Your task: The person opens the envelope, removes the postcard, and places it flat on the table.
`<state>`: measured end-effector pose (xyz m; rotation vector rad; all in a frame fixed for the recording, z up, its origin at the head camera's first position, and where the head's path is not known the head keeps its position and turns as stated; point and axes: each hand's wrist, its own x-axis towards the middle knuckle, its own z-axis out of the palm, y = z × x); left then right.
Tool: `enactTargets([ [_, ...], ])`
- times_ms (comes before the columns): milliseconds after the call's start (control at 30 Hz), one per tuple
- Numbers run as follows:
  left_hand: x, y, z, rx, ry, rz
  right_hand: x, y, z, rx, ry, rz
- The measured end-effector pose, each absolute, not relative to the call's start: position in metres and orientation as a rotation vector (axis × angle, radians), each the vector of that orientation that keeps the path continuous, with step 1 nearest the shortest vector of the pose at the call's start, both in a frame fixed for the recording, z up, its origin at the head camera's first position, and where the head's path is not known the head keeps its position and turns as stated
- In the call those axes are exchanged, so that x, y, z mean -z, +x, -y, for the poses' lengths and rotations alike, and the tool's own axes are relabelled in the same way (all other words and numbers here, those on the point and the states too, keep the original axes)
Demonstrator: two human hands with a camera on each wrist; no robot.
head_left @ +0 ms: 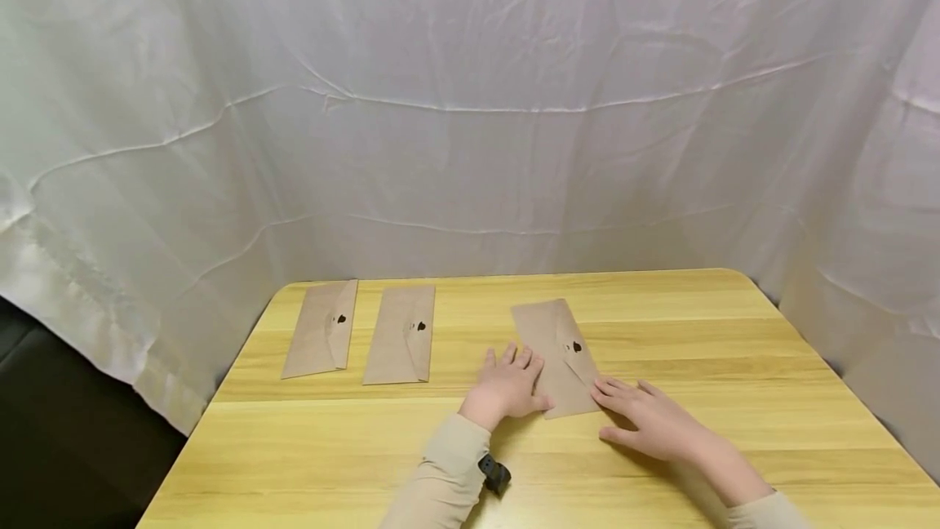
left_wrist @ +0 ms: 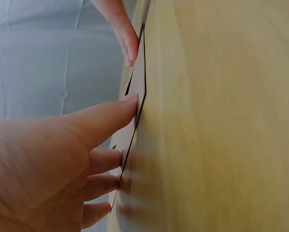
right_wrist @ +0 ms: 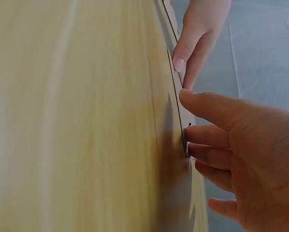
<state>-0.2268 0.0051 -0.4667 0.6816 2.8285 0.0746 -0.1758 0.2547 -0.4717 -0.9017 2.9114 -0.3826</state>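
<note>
A brown paper envelope [head_left: 547,349] with a small black print on its flap lies tilted on the table, between my two hands. My left hand [head_left: 510,386] rests on its left edge, fingers spread and thumb on the near end. At the lower right edge, my right hand [head_left: 649,421] touches the envelope with its fingertips, its thumb apart and off to the near side. In the left wrist view the thumb and fingertips press flat along the envelope [left_wrist: 139,72]. The right wrist view has extended right fingers [right_wrist: 209,137] at the envelope's edge.
Two similar brown envelopes, one at the far left [head_left: 312,333] and another beside it [head_left: 392,337], lie on the wooden table [head_left: 330,464]. A pale curtain [head_left: 470,170] hangs behind the table. A black strap piece [head_left: 495,475] sits at the left wrist.
</note>
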Motion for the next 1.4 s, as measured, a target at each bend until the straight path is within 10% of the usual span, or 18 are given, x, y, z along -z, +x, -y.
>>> enactTargets([
  [1400, 0.463, -0.199, -0.103, 0.16, 0.897, -2.798, 0.501, -0.109, -0.342, 0.541, -0.643, -3.211],
])
